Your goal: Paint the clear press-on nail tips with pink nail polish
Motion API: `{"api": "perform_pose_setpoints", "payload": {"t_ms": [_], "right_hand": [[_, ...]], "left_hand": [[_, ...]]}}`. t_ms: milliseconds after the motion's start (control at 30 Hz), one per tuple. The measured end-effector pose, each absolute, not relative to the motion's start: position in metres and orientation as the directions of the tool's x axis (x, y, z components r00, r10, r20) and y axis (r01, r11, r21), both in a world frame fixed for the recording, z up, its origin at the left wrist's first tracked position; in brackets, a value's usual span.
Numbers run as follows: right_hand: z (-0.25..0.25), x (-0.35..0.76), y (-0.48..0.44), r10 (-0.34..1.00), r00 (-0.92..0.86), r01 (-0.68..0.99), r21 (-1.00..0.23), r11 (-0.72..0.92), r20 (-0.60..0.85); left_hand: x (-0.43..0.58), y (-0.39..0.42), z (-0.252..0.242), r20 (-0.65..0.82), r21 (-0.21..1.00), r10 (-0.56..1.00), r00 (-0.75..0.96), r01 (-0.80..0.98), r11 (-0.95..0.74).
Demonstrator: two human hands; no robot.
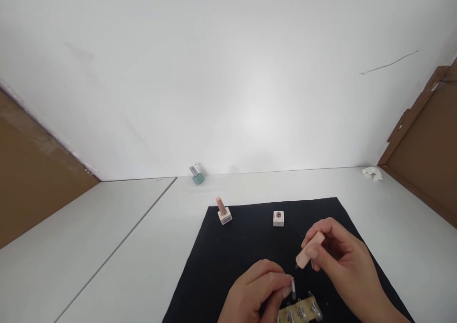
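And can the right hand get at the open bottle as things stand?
Probably yes: nothing seems to stand between the right hand and the open bottle, though its fingers hold a cap.

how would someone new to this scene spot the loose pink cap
Start at the black mat, then find the right hand over its right side. The loose pink cap is held there, slanting down toward the left hand. Unlike the similar cap on the white bottle near the mat's far left corner, it sits on no bottle.

L hand (256, 290) & R hand (342, 263) both in thumb-finger pinch, R farther fwd.
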State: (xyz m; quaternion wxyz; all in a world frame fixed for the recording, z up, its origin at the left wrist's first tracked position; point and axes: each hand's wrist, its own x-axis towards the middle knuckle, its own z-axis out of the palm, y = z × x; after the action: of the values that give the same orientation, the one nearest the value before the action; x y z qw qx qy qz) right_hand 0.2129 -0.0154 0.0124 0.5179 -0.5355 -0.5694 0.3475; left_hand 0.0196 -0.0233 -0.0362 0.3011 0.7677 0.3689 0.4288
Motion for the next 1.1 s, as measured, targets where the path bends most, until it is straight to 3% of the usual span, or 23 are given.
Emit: {"api": "perform_pose_setpoints", "payload": {"t_ms": [133, 333, 600, 867, 1100], "right_hand": [[0.01, 0.213, -0.015, 0.995, 0.04, 0.189, -0.978, 0.085, 0.094], [0.005, 0.22, -0.006, 0.972, 0.19, 0.166, -0.981, 0.103, 0.134], [0.005, 0.223, 0.0, 0.996, 0.068, 0.024, -0.998, 0.057, 0.059], [0.004, 0.221, 0.004, 0.996, 0.085, -0.116, -0.993, 0.007, -0.003], [0.007, 0.221, 0.001, 1.0, -0.008, -0.115, -0.993, 0.015, 0.016]], "left_hand": [[0.018, -0.023, -0.027, 0.34, 0.823, 0.874, 0.346, 0.339, -0.455], [0.015, -0.019, -0.014, 0.158, 0.881, 0.95, 0.268, 0.397, -0.258], [0.013, -0.011, -0.014, 0.107, 0.904, 0.98, 0.169, 0.394, -0.167], [0.014, -0.01, -0.014, 0.079, 0.908, 0.984, 0.162, 0.397, -0.138], [0.014, -0.01, -0.016, 0.043, 0.918, 0.988, 0.152, 0.385, -0.099]]}}
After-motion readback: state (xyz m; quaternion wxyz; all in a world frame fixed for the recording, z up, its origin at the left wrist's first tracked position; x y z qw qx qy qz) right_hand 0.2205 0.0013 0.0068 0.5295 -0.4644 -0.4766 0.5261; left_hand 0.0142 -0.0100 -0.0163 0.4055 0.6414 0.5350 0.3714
